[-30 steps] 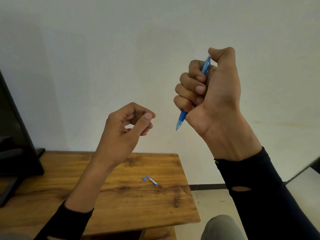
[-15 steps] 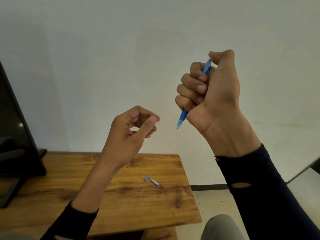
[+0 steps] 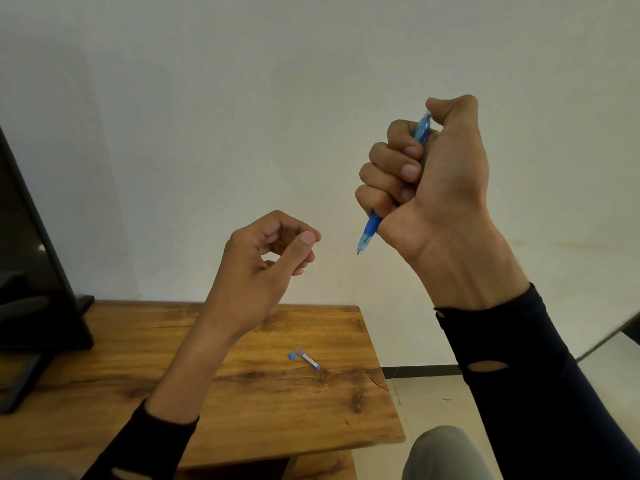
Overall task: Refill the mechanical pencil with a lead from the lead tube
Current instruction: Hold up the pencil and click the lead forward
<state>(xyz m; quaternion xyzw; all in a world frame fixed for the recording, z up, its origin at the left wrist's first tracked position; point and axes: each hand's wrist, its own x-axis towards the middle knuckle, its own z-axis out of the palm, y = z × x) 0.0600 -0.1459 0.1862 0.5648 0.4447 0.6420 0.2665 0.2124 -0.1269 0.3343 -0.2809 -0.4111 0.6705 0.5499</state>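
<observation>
Writing: the lead tube (image 3: 309,359) carries a pale label along its body, but the print is too small to read. No other marking is legible.

Containers: the lead tube lies on its side on the wooden table (image 3: 242,393), toward the table's right edge. A small blue cap (image 3: 292,356) lies just beside the tube's left end, separate from it. Whether any leads are inside the tube cannot be told.

Mechanical pencil (image 3: 369,231): blue, held in the air above and to the right of the tube, well apart from it, tilted with the tip pointing down and to the left. The right hand (image 3: 429,188) is closed in a fist around the barrel, thumb resting on the pencil's top end.

Left hand (image 3: 258,271): raised above the table, left of the pencil tip and near it but not touching. Thumb and forefinger are pinched together, other fingers curled; whether anything lies in the pinch cannot be told.

A dark monitor (image 3: 27,265) stands at the table's left end.
</observation>
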